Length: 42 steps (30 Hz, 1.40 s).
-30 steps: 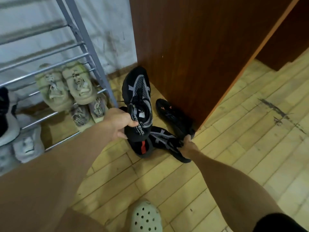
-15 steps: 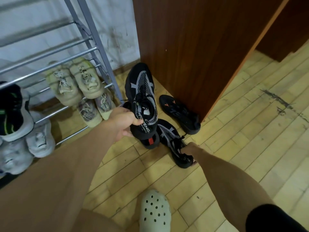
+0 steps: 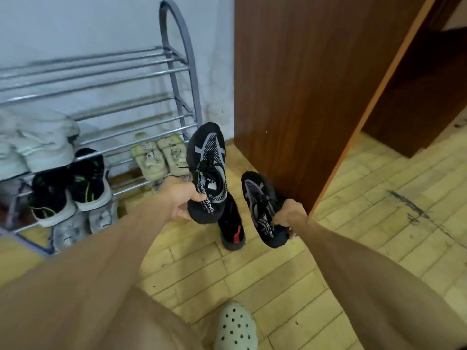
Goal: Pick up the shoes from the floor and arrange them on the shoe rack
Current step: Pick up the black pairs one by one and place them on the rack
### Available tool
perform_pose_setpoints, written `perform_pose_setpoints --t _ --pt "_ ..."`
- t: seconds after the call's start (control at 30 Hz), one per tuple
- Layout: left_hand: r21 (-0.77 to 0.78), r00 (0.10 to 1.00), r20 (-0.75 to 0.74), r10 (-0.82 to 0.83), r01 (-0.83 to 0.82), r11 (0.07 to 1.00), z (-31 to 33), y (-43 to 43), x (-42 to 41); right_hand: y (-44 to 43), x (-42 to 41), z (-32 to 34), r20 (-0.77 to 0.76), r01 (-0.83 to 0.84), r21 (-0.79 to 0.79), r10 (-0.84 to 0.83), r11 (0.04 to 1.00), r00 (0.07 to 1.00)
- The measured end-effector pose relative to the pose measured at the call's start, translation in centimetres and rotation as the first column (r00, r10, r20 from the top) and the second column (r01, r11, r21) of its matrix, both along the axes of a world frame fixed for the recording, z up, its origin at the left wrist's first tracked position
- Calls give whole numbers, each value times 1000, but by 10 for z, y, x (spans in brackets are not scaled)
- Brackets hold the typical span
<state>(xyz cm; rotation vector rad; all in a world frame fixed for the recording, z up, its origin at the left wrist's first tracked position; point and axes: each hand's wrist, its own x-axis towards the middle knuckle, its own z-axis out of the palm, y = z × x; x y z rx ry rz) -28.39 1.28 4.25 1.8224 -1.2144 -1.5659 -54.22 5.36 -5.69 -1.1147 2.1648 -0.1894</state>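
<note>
Since half a second ago the right hand (image 3: 290,213) has raised the second black shoe (image 3: 260,205) off the floor (image 3: 353,236), where it lay flat before.

Surroundings, left to right: the shoe rack (image 3: 177,72) stands against the wall. It carries white shoes (image 3: 45,145) on a middle tier and black shoes with green trim (image 3: 83,183) one tier lower. Grey-white shoes (image 3: 75,228) sit at the bottom and pale green sneakers (image 3: 161,155) at the rack's right end. A third black shoe (image 3: 231,223) (red tab at the heel) lies on the floor between the two hands, its front hidden behind the shoe held on the left. A brown wooden panel (image 3: 303,97) stands just beside the right hand. A white perforated clog (image 3: 236,327) shows at the lower edge.

Hands: the left hand (image 3: 177,198) grips the first black shoe (image 3: 207,168) at the heel collar, thumb on top, fingers curled under. The right hand has its fingers curled round the heel collar of the second black shoe.

Orientation: both held shoes point toe away from the person, heel nearest. The first is held in front of the rack's right end, long axis near upright in view. The second is near the panel, toe leaning left
</note>
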Motion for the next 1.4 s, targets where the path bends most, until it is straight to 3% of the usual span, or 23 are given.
perform_pose_setpoints --t 0.2,0.53,0.73,0.93,1.23,1.4 --pt "-98 995 -18 96 -97 990 73 21 50 -12 45 118 245 45 -165 -4 985 969" --pt "-79 960 -145 241 -254 964 120 37 126 -35 154 201 368 -31 -325 157 945 916" --pt "-26 953 -149 265 -272 962 105 -5 151 -75 181 203 334 -73 -341 193 937 923" --pt "-120 959 -102 263 -275 954 80 -87 155 -150 185 187 362 -27 -389 180 921 915" --pt "-160 938 -192 288 -320 934 54 -181 141 -243 192 151 371 -11 -520 237 854 898" --pt "-160 955 -121 271 -288 944 50 -204 139 -269 196 134 321 -16 -551 229 834 919"
